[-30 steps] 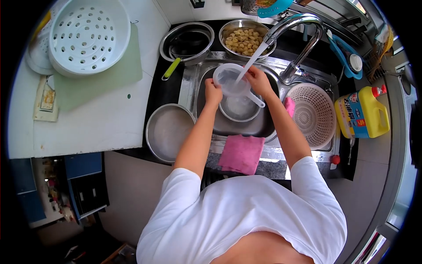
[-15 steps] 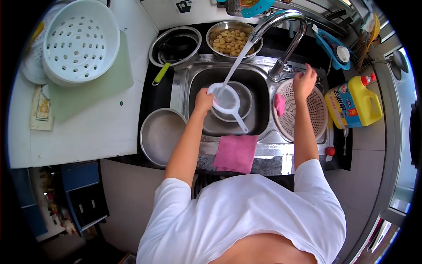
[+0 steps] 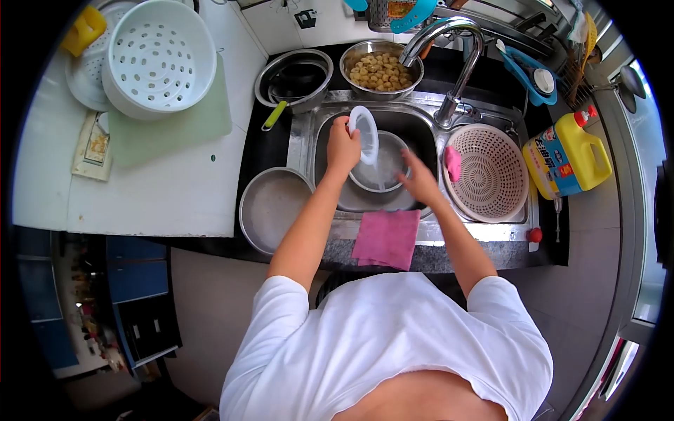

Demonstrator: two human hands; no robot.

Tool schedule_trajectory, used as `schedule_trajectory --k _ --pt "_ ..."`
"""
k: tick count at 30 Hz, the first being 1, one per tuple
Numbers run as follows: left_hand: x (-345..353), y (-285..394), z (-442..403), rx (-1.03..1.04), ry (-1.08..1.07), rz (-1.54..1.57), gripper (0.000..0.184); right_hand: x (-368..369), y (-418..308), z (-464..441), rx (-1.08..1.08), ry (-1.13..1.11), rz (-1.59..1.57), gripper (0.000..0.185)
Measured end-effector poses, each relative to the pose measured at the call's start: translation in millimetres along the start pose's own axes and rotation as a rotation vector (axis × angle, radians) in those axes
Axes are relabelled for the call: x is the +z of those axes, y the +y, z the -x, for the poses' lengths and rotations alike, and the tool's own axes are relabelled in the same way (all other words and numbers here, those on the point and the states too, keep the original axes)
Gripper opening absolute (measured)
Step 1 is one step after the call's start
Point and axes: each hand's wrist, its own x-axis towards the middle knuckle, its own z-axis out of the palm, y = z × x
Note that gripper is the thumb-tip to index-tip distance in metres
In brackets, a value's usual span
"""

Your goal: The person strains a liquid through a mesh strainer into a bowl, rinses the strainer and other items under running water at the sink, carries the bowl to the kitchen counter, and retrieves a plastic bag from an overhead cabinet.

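My left hand (image 3: pixel 343 149) grips the rim of a small white strainer (image 3: pixel 366 135), which is tipped on its side over the sink (image 3: pixel 330 133). Its handle points down toward a steel bowl (image 3: pixel 390 144) standing in the basin. To the right of that bowl is my right hand (image 3: pixel 420 181), slightly blurred, with fingers apart and nothing in it. Above the basin arches the chrome faucet (image 3: pixel 460 84), and no water runs from its spout.
A beige colander (image 3: pixel 491 175) with a pink cloth (image 3: pixel 453 163) fills the right side. A pink rag (image 3: pixel 386 238) hangs over the front edge. Steel bowls (image 3: pixel 274 210) stand left, a bowl of cut pieces (image 3: pixel 382 72) behind, a yellow jug (image 3: pixel 576 158) at right.
The water stream has stopped. My right hand has come from the faucet lever down to the bowl's right side. My left hand has tilted the strainer from roughly level onto its side.
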Motion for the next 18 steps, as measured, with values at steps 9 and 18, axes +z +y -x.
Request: schedule_trajectory --k 9,18 --pt "-35 10 13 -0.155 -0.032 0.338 0.04 20 -13 -15 0.055 0.065 0.123 0.013" --pt "-83 8 35 -0.253 -0.057 0.452 0.035 -15 30 -37 -0.047 0.02 0.394 0.014"
